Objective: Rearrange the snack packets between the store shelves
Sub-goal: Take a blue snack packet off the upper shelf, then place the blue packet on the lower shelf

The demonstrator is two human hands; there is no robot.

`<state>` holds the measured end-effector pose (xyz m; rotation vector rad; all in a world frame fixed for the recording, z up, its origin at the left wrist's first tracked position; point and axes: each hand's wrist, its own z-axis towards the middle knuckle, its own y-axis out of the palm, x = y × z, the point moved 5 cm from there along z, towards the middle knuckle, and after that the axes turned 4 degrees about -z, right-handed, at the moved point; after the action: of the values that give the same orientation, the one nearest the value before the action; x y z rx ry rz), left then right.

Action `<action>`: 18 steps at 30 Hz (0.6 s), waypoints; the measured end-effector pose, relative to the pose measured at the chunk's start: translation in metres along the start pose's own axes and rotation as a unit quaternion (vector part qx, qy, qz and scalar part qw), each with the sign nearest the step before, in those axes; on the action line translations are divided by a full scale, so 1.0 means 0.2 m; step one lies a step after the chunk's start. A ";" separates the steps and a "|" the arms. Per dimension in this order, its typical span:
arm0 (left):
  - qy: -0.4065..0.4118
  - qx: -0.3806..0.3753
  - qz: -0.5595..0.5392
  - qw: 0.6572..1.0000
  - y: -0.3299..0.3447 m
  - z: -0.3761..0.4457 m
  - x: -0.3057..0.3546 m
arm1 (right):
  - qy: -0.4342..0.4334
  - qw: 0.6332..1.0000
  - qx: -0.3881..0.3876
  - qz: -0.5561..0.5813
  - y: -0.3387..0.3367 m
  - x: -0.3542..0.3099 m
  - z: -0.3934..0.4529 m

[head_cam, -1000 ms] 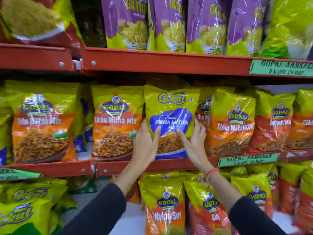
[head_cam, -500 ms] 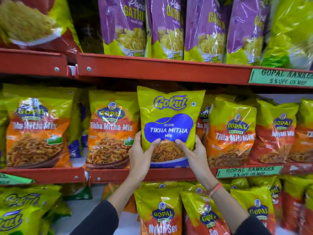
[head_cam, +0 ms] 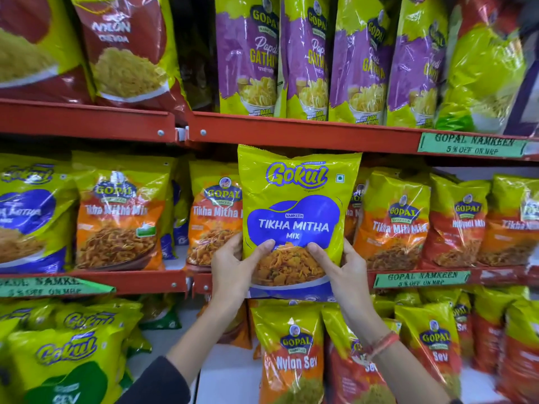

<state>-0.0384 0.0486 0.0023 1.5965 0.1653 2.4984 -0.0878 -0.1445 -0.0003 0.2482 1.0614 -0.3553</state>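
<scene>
A yellow-green Gokul Tikha Mitha Mix packet (head_cam: pixel 297 199) with a blue label is held upright in front of the middle shelf (head_cam: pixel 145 282). My left hand (head_cam: pixel 233 266) grips its lower left edge, thumb on the front. My right hand (head_cam: pixel 341 269) grips its lower right edge the same way. Both hands are shut on the packet. Orange Gopal Tikha Mitha Mix packets (head_cam: pixel 214 220) stand on the shelf behind it on either side.
The upper red shelf (head_cam: pixel 291 132) carries purple Papdi Gathiya packets (head_cam: pixel 248 53) and red Nylon packets (head_cam: pixel 128 53). Below are Gopal Nylon Sev packets (head_cam: pixel 291 354) and Gokul packets (head_cam: pixel 67 360). Green price tags (head_cam: pixel 469 144) hang on the shelf edges.
Both hands closed on the Gokul packet and drew it out of the middle shelf toward me and slightly upward. The view has tilted up.
</scene>
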 end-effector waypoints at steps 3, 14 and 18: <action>-0.003 -0.002 -0.002 1.000 -0.09 -0.09 0.04 | -0.004 1.000 -0.011 0.007 0.06 -0.03 -0.12; -0.104 0.030 0.081 0.991 -0.60 -0.43 -0.22 | 0.083 0.988 -0.130 -0.010 0.32 0.33 -0.62; -0.181 0.053 0.098 0.977 -0.79 -0.56 -0.44 | 0.149 0.979 -0.134 -0.038 0.41 0.59 -0.80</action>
<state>-0.0900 0.1846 -0.1528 2.1761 0.0972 2.3105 -0.1308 -0.0304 -0.1769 0.0189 1.4031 -0.2425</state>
